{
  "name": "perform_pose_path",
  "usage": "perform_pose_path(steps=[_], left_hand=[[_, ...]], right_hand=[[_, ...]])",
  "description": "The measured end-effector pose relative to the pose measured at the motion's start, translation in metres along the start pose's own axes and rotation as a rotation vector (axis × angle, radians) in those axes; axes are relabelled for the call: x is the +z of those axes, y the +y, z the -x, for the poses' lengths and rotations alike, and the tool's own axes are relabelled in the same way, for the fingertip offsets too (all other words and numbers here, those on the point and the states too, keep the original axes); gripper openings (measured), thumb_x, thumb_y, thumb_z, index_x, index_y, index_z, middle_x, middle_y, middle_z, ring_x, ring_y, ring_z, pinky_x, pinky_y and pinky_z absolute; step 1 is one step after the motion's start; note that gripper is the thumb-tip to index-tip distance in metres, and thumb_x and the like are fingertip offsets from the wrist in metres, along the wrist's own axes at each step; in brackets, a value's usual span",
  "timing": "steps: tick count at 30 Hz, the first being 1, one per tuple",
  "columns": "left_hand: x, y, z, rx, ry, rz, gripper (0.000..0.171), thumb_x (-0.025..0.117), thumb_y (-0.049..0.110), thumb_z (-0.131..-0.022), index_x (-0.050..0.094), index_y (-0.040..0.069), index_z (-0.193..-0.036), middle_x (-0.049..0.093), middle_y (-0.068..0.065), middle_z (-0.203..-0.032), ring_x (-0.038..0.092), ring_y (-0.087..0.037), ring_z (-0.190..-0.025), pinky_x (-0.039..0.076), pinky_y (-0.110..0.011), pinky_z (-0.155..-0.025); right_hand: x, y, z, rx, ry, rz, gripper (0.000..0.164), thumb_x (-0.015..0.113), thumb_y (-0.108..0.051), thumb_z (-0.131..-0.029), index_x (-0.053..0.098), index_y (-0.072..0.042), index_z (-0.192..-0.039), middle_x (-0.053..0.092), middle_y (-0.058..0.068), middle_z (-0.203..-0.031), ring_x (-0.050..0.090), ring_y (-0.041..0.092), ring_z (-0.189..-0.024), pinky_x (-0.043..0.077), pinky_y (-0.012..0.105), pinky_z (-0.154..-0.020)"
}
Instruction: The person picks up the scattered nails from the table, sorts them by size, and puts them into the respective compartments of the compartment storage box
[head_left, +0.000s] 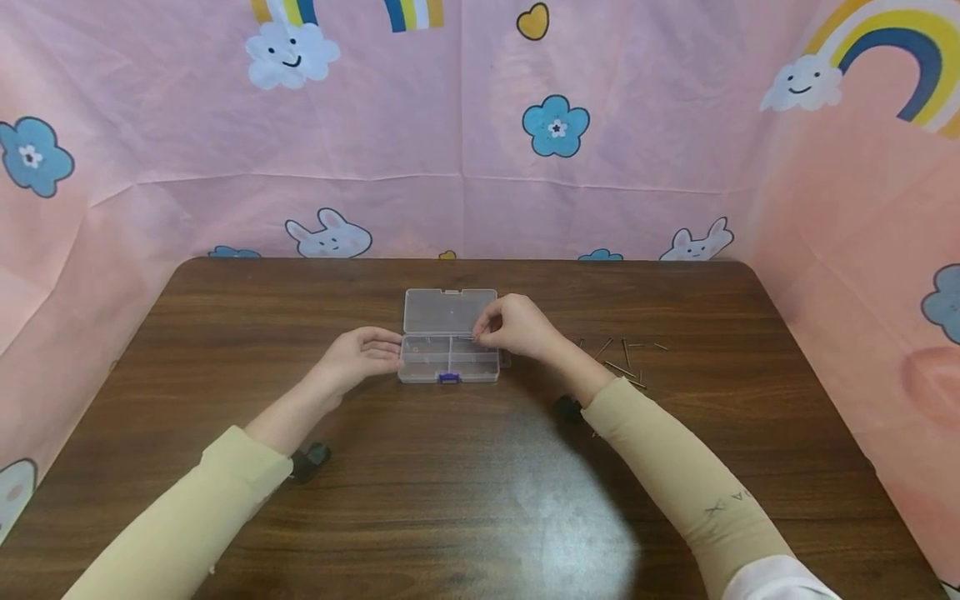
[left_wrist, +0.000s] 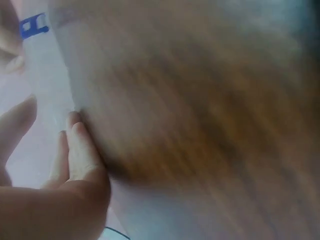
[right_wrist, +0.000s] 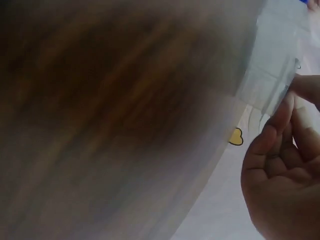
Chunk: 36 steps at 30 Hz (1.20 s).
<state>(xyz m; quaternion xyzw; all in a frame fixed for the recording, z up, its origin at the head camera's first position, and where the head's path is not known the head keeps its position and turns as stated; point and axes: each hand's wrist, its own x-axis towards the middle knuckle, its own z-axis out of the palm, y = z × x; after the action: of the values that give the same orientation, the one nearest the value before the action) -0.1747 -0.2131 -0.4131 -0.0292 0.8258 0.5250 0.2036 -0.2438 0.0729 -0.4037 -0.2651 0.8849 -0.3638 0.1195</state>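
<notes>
A clear plastic compartment box (head_left: pixel 424 367) with a blue latch (head_left: pixel 448 377) stands on the table, its lid (head_left: pixel 442 310) swung back. Along the box's left side, my left hand (head_left: pixel 358 358) touches the wall with nearly straight fingers; the thumb stands apart in the left wrist view. My right hand (head_left: pixel 517 325) is over the back right compartment, thumb and fingertips pinching a thin metal pin (head_left: pixel 465 337). The right wrist view shows those fingertips right at the box's edge (right_wrist: pixel 252 95). A small item (head_left: pixel 416 350) lies in the back left compartment.
Several thin metal pins (head_left: pixel 627 353) lie scattered on the brown wooden table (head_left: pixel 420 500), right of the box and beyond my right forearm. Black devices (head_left: pixel 311 460) sit under both wrists. A pink patterned cloth (head_left: pixel 420 133) hangs behind and beside the table.
</notes>
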Motion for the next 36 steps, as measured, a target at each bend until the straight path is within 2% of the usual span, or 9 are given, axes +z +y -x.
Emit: perform_pose_path(steps=[9, 16, 21, 26, 30, 33, 36], left_hand=[[0.004, 0.002, 0.003, 0.006, 0.041, 0.007, 0.051, 0.071, 0.01, -0.101, 0.055, -0.007, -0.147, 0.063, -0.028, -0.145, 0.063, -0.039, -0.136, 0.047, -0.05, -0.119], [0.009, 0.003, 0.007, 0.008, 0.065, 0.084, 0.053, 0.071, 0.006, -0.101, 0.053, -0.01, -0.148, 0.061, -0.03, -0.147, 0.065, -0.036, -0.135, 0.05, -0.043, -0.116], [0.009, 0.0, 0.009, 0.009, 0.083, 0.118, 0.053, 0.072, 0.006, -0.1, 0.053, -0.009, -0.148, 0.06, -0.028, -0.149, 0.068, -0.028, -0.131, 0.053, -0.032, -0.111], [0.009, -0.002, 0.009, -0.001, 0.086, 0.14, 0.053, 0.071, 0.008, -0.101, 0.054, -0.006, -0.149, 0.06, -0.026, -0.15, 0.069, -0.017, -0.127, 0.054, -0.025, -0.108], [0.01, -0.003, 0.009, -0.007, 0.086, 0.156, 0.054, 0.071, 0.009, -0.101, 0.053, -0.006, -0.15, 0.06, -0.025, -0.151, 0.067, -0.021, -0.131, 0.051, -0.033, -0.114], [0.011, -0.004, 0.009, -0.003, 0.084, 0.164, 0.054, 0.071, 0.009, -0.102, 0.053, -0.006, -0.15, 0.059, -0.025, -0.152, 0.064, -0.028, -0.137, 0.046, -0.041, -0.12], [0.011, -0.004, 0.009, 0.002, 0.083, 0.161, 0.054, 0.07, 0.01, -0.102, 0.052, -0.006, -0.15, 0.058, -0.025, -0.152, 0.061, -0.032, -0.139, 0.045, -0.043, -0.122]], right_hand=[[0.006, -0.002, 0.0, -0.068, 0.015, 0.145, 0.009, 0.075, -0.007, -0.095, 0.082, -0.008, -0.089, 0.08, 0.006, -0.088, 0.069, 0.016, -0.079, 0.057, 0.029, -0.077], [0.007, -0.006, 0.001, -0.062, 0.014, 0.18, 0.007, 0.078, -0.009, -0.094, 0.082, -0.009, -0.089, 0.081, 0.005, -0.09, 0.069, 0.016, -0.079, 0.057, 0.029, -0.076], [0.008, -0.003, 0.002, -0.039, 0.014, 0.135, 0.004, 0.08, -0.011, -0.093, 0.082, -0.008, -0.091, 0.08, 0.005, -0.09, 0.068, 0.015, -0.08, 0.055, 0.026, -0.075], [0.005, 0.001, 0.004, -0.036, 0.011, 0.02, 0.005, 0.08, -0.01, -0.093, 0.082, -0.006, -0.095, 0.08, 0.007, -0.094, 0.068, 0.013, -0.081, 0.055, 0.024, -0.076], [-0.003, 0.006, 0.007, -0.032, 0.007, -0.067, 0.01, 0.079, -0.009, -0.094, 0.082, -0.004, -0.103, 0.08, 0.01, -0.099, 0.069, 0.014, -0.085, 0.058, 0.026, -0.08], [-0.014, 0.01, 0.011, -0.027, 0.029, -0.097, 0.014, 0.078, -0.007, -0.095, 0.081, -0.003, -0.108, 0.081, 0.012, -0.103, 0.071, 0.016, -0.087, 0.061, 0.03, -0.084], [-0.027, 0.016, 0.018, -0.007, 0.05, -0.109, 0.016, 0.078, -0.007, -0.095, 0.08, -0.002, -0.111, 0.08, 0.013, -0.105, 0.071, 0.019, -0.09, 0.062, 0.034, -0.086]])
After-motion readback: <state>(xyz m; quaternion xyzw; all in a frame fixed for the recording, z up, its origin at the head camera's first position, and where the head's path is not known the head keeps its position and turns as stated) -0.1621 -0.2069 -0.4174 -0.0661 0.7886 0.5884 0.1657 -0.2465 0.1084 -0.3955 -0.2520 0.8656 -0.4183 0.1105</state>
